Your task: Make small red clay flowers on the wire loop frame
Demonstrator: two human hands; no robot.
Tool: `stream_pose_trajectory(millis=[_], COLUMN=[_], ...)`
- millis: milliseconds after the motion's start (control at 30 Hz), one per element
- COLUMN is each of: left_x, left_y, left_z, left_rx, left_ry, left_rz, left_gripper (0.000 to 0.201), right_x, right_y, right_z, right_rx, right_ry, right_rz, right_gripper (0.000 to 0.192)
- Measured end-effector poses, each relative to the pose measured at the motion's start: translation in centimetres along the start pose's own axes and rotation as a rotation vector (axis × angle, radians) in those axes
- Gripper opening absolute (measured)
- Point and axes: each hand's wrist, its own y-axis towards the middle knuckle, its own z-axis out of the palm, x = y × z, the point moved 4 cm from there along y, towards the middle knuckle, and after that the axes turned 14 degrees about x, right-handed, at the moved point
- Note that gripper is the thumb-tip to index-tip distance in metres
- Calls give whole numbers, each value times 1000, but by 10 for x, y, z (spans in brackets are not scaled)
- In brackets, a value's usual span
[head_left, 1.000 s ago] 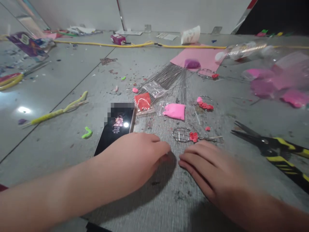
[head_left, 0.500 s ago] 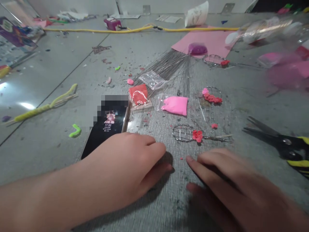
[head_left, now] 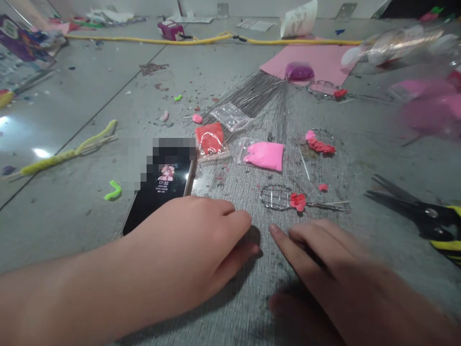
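Observation:
My left hand [head_left: 205, 240] rests on the grey tabletop beside a phone [head_left: 147, 202], partly covering its near end. Its fingers curl inward and their tips are hidden; anything inside cannot be made out. My right hand [head_left: 331, 269] has its index finger stretched out to the table, thumb apart and blurred, with nothing seen in it. Just beyond that fingertip lies a small racket-shaped wire frame [head_left: 275, 197] with a red clay flower [head_left: 298, 202]. A second wire piece [head_left: 326, 132] carries red and pink clay petals. Bags of pink clay [head_left: 264, 154] and red clay [head_left: 211, 139] lie behind.
Black-and-yellow pliers [head_left: 428, 211] lie at right with jaws open. Thin wires [head_left: 252, 96] fan out behind the bags from a pink sheet [head_left: 273, 62]. A yellow cable [head_left: 144, 42] crosses the back. A yellow fuzzy stem [head_left: 54, 161] lies left.
My right index fingertip has shifted slightly left and away from me; the tiny red bit beside it no longer shows. My left hand stays almost still. The view has shifted slightly.

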Motion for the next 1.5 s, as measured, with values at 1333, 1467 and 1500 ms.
stream_pose_trajectory(millis=[1333, 1467, 1500], left_x=[-26, -27, -27], left_y=[-4, -4, -4], left_z=[-2, -5, -5], left_rx=[-11, -56, -72], left_ry=[-693, -614, -588], left_rz=[178, 238, 244], left_gripper=[19, 12, 10], right_x=[-3, -2, -2], right_y=[0, 2, 2], right_z=[-19, -20, -19], right_rx=[-110, -108, -82], right_ry=[561, 552, 558], right_rz=[67, 100, 132], right_gripper=[22, 13, 10])
